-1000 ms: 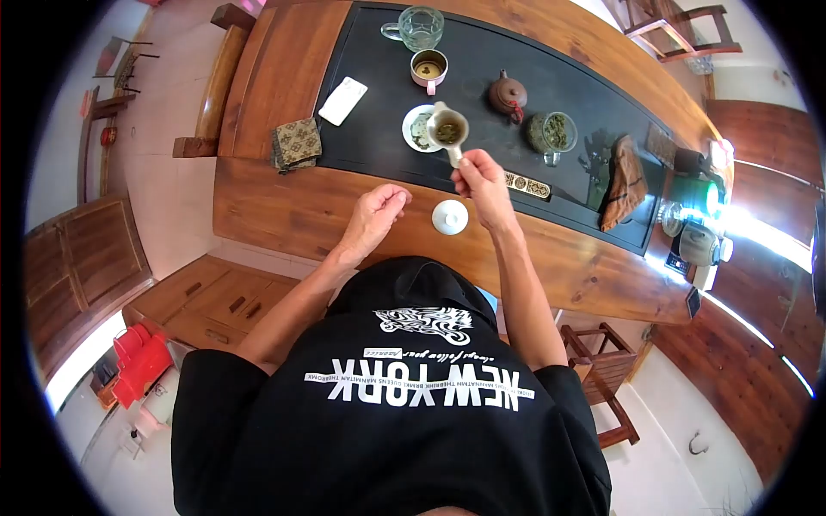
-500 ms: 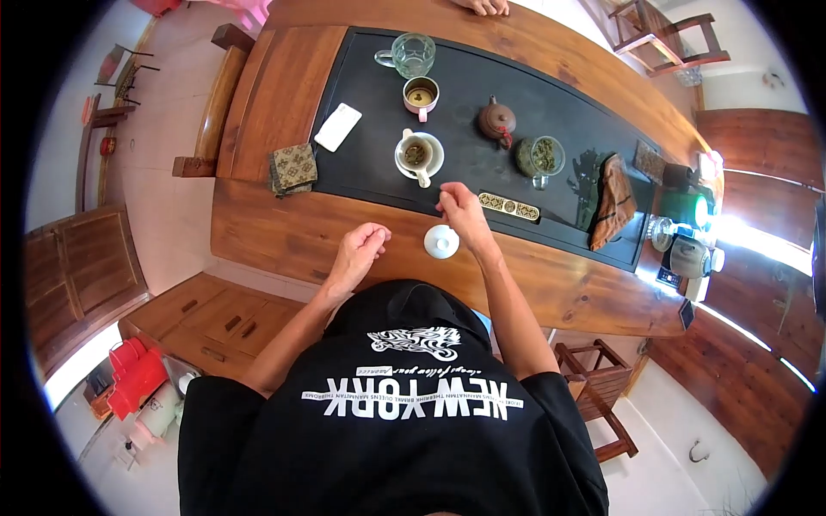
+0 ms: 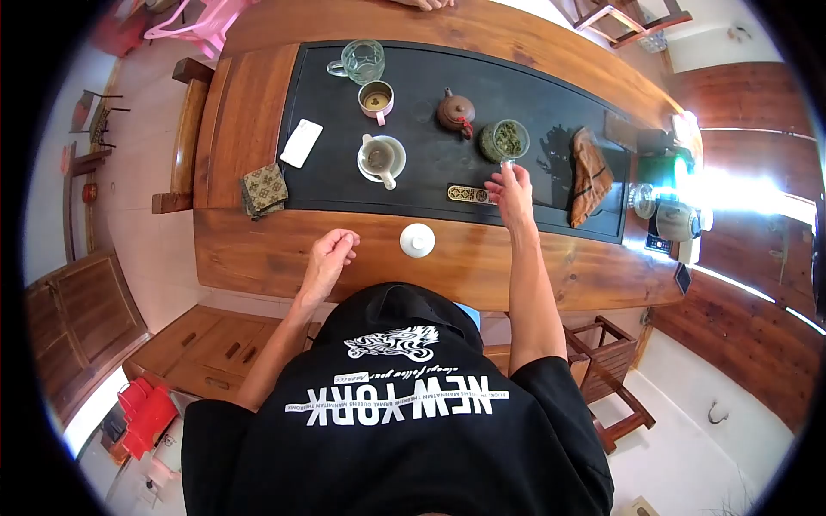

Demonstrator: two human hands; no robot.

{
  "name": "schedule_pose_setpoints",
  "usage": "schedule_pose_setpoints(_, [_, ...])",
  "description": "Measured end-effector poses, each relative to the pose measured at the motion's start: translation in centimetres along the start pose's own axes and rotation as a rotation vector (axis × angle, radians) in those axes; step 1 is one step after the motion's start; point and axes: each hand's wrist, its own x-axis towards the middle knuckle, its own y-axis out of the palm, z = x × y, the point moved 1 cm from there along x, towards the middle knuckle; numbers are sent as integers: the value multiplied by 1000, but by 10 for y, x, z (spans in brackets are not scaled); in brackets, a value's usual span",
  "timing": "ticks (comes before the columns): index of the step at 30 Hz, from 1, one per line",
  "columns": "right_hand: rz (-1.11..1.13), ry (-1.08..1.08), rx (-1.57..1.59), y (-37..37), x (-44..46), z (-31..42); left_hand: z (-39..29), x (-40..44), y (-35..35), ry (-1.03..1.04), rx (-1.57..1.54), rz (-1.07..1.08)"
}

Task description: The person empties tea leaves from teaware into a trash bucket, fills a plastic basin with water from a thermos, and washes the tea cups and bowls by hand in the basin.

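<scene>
From my remote seat I see the right forearm stretched forward across the near edge of the bench [image 3: 602, 267], the right hand [image 3: 513, 194] angled slightly left at the wrist. The left forearm slants inward, and the left hand [image 3: 330, 254] hangs over the wooden strip along that near edge, left of a white lid [image 3: 417, 241].

The glass mug [image 3: 502, 139] of green leaves stands upright on the black panel [image 3: 516, 101], right of the bench's middle and just beside the brown teapot [image 3: 455, 113]. Its mouth faces up, its long axis runs vertical, and its handle points towards the near edge.

My right fingers are partly curled at that handle, seemingly in contact; I cannot tell whether they have closed around it. The left fingers are drawn into a loose curl against the thumb, and I see nothing held in them.

Left of the mug, a spouted cup [image 3: 379, 158] sits in a white dish [image 3: 397, 148]. A patterned bar [image 3: 469, 194] lies on the panel near the right fingers.
</scene>
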Motion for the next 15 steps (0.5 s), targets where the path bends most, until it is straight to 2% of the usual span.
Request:
schedule_pose_setpoints(1, [70, 88, 130, 1, 3, -1, 2, -1, -2, 2, 1, -1])
schedule_pose_setpoints(5, [103, 100, 217, 3, 10, -10, 10, -10, -5, -10, 7, -19])
schedule_pose_setpoints(7, [66, 27, 157, 2, 5, -15, 10, -14, -5, -24, 11, -26])
schedule_pose_setpoints(10, [-21, -211, -50, -7, -23, -17, 13, -21, -3, -3, -14, -32])
schedule_pose_setpoints(11, [-17, -210, -54, -11, -37, -13, 15, -21, -2, 6, -14, -33])
schedule_pose_setpoints(14, [-17, -493, -228, -21, -89, 10, 14, -26, 3, 5, -9, -25])
schedule_pose_setpoints(15, [-26, -492, -228, -24, -104, 19, 11, -26, 6, 5, -6, -15])
